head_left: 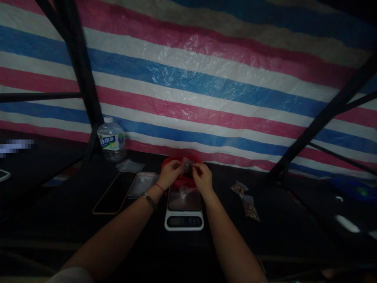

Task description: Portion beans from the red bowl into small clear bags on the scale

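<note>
**Two hands pinch a small clear bag above a kitchen scale**

We see a striped tarp (188, 78) of red, white and blue bands filling the upper two thirds of the frame, with dark metal bars crossing it at the left and right. Below it runs a dark table (294, 228), dimly lit.

Our two bare forearms rise from the bottom edge toward the centre. A phone (114, 192) lies flat and dark at centre left, beside a flat clear packet (143, 183). Behind the phone, near the tarp, stands a water bottle (111, 139) with a white cap. A white scale (184, 210) sits at the centre, just below the hands, and something clear rests on its plate. A red bowl (176, 162) shows behind the hands, partly hidden by them.

Our left hand (171, 172), with a red string and a bracelet at the wrist, and our right hand (202, 176) meet just above the scale. The fingers of both are closed in a pinch on a small bag (186, 165), one hand at each side, holding it in the air in front of the bowl. Its contents are too small to tell.

Right of centre, two filled little bags (246, 198) lie on the table.
</note>
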Available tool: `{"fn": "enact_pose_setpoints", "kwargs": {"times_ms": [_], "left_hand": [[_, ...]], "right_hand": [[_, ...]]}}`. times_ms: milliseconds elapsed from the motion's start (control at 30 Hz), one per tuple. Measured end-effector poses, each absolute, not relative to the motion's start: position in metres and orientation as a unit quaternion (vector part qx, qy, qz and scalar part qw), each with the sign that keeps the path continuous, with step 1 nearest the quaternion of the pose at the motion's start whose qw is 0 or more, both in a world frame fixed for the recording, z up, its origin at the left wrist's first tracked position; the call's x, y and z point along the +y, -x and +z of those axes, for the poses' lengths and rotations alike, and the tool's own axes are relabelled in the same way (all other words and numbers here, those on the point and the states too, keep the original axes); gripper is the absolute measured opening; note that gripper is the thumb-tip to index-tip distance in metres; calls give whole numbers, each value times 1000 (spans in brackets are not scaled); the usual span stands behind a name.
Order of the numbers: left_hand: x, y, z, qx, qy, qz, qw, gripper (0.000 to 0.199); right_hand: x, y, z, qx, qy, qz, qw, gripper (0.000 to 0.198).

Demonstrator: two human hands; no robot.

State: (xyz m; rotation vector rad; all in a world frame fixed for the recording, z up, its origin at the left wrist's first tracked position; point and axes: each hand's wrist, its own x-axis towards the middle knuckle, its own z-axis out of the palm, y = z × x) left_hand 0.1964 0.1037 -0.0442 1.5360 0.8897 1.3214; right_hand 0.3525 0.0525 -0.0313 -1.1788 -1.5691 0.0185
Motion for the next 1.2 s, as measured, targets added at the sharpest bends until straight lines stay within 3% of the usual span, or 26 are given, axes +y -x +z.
{"fn": "enact_pose_setpoints", "kwargs": {"times_ms": [333,667,900,1200], "left_hand": [[100,-202,-56,323,-589,499,547,25],[99,-200,-54,306,-609,488,545,28],[97,-198,-51,324,-680,463,467,25],[92,-198,-48,335,-745,433,380,21]], "right_hand": [[53,-342,-36,-723,497,62,476,25],[59,-347,-39,-706,494,126,492,18],[63,-353,-40,-668,525,183,495,14],[57,-359,-32,-730,529,89,423,13]]}}
